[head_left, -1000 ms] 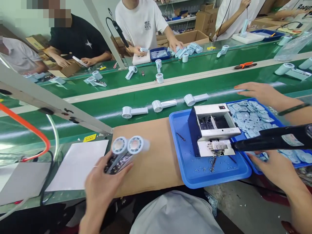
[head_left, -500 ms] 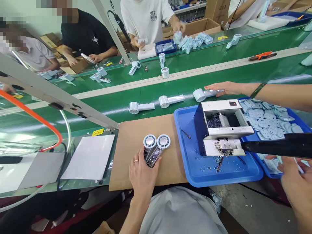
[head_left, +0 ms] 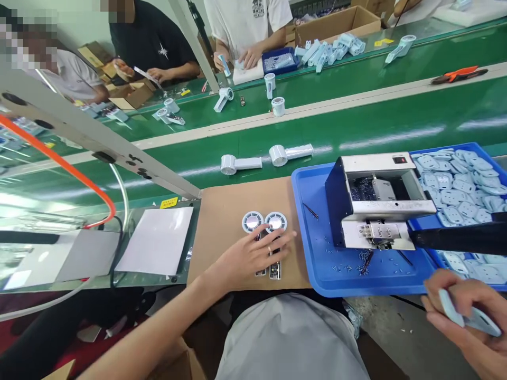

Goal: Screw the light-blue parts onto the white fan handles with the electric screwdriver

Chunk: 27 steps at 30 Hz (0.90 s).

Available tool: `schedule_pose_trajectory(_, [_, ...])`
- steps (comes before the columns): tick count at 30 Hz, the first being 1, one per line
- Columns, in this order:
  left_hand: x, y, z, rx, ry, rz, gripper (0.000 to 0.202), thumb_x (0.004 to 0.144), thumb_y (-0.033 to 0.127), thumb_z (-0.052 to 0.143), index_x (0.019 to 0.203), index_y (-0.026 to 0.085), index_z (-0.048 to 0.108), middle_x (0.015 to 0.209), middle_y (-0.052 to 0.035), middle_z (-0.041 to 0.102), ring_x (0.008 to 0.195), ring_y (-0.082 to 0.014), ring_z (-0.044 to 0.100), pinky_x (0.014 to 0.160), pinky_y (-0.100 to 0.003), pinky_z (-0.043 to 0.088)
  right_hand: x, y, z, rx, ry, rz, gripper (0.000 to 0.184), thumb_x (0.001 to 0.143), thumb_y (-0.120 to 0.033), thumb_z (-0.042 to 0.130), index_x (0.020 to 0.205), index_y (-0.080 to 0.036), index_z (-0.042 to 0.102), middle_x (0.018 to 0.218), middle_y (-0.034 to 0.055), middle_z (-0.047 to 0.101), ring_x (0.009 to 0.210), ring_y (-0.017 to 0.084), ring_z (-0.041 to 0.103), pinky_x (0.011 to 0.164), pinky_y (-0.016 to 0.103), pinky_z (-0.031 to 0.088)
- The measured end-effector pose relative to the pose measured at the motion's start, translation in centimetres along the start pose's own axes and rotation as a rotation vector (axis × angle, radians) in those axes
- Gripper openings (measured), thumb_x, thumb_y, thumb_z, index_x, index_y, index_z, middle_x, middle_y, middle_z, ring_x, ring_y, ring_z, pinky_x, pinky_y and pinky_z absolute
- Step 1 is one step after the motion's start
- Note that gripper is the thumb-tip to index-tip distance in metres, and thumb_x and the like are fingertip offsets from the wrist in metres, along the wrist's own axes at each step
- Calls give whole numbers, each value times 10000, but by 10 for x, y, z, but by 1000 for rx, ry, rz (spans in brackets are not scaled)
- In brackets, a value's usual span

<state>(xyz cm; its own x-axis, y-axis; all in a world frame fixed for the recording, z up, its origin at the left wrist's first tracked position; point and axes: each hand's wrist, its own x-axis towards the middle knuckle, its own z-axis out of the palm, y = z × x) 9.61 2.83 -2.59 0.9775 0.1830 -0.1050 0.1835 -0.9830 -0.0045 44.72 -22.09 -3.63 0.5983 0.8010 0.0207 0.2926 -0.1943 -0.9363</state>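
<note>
Two handheld fans lie side by side on a brown cardboard sheet (head_left: 222,237). The left fan (head_left: 252,221) and the right fan (head_left: 276,222) both have round, light-blue-rimmed heads at the far end and exposed circuit boards in their handles. My left hand (head_left: 253,253) is spread flat over the handles, fingers apart, covering much of the boards; whether it presses on them I cannot tell. At the lower right, my right hand (head_left: 467,316) is closed around light-blue plastic covers (head_left: 481,321), apparently two pieces, in front of the blue trays.
A white-and-black screw feeder (head_left: 380,203) stands in a blue tray (head_left: 317,274) with loose screws. Behind its dark arm (head_left: 459,236), another tray holds many light-blue covers (head_left: 455,184). Two assembled fans (head_left: 241,164) lie on the green belt. Co-workers sit opposite.
My left hand has opened from around the fan handles, which now lie straighter. My right hand has drawn covers from the tray toward me. Another person's arm and one belt fan are gone from view.
</note>
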Motion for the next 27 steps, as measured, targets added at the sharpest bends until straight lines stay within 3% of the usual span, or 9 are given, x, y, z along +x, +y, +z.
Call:
schedule_pose_trajectory(4, [27,-15,-3,-162,-94,57,732,820,-132,611,1289,420,712,1667,80,628,1656,-204,473,1360,-479,457,3,-11,25,92,-196,-64,398,904,-443,896,808,-230,573,930,55,617,707,178,574,512,229,493])
schedule_pose_trajectory(6, [36,-23,-6,-128,-136,85,643,852,-111,584,1226,395,717,1538,40,725,1644,-205,485,1368,-481,425,6,-17,42,103,-228,-96,336,982,-415,840,850,-224,596,934,46,629,681,144,580,530,200,501])
schedule_pose_trajectory(9, [41,-33,-17,-91,-104,157,556,826,-21,684,1265,320,702,1403,-69,752,1549,-294,575,1402,-522,329,9,-24,65,212,-229,-50,225,1009,-363,836,1014,-242,647,939,26,643,542,101,545,477,205,486])
schedule_pose_trajectory(13, [35,-35,-27,-282,120,79,691,817,254,817,1462,299,573,1352,-103,724,1260,-328,729,1360,-606,339,11,-37,86,389,-130,59,227,1004,-359,866,1080,-243,686,930,33,654,571,109,550,511,244,507])
schedule_pose_trajectory(16, [33,-22,-15,-588,412,-54,859,861,366,847,1556,347,344,1388,-87,709,1249,-292,738,1264,-538,468,18,-51,101,447,-73,40,222,1000,-391,881,1053,-252,716,810,1,603,577,111,531,503,236,503])
schedule_pose_trajectory(19, [37,-4,7,-840,608,-113,905,906,338,869,1539,380,223,1388,-104,666,1294,-285,709,1109,-493,573,28,-68,118,470,-90,-7,207,991,-377,894,1016,-256,728,801,-13,588,556,100,528,494,227,504])
schedule_pose_trajectory(22, [47,15,25,-1011,747,-137,885,887,228,878,1486,358,240,1360,-114,604,1278,-290,672,1034,-507,596,40,-89,134,435,-227,-35,188,1033,-393,853,1030,-251,730,740,-25,585,546,109,575,536,224,513])
schedule_pose_trajectory(24, [53,27,30,-1147,825,-140,870,851,128,841,1453,339,250,1376,-126,557,1310,-298,629,1022,-517,598,48,-101,142,389,-329,-35,211,1056,-424,823,1011,-247,717,709,-28,606,548,115,604,554,209,508])
schedule_pose_trajectory(27, [61,44,34,-1278,882,-101,846,793,26,747,1438,322,286,1414,-146,484,1346,-317,586,974,-500,608,59,-114,149,303,-437,-46,212,1058,-436,798,985,-261,702,844,-34,654,558,78,587,538,176,480])
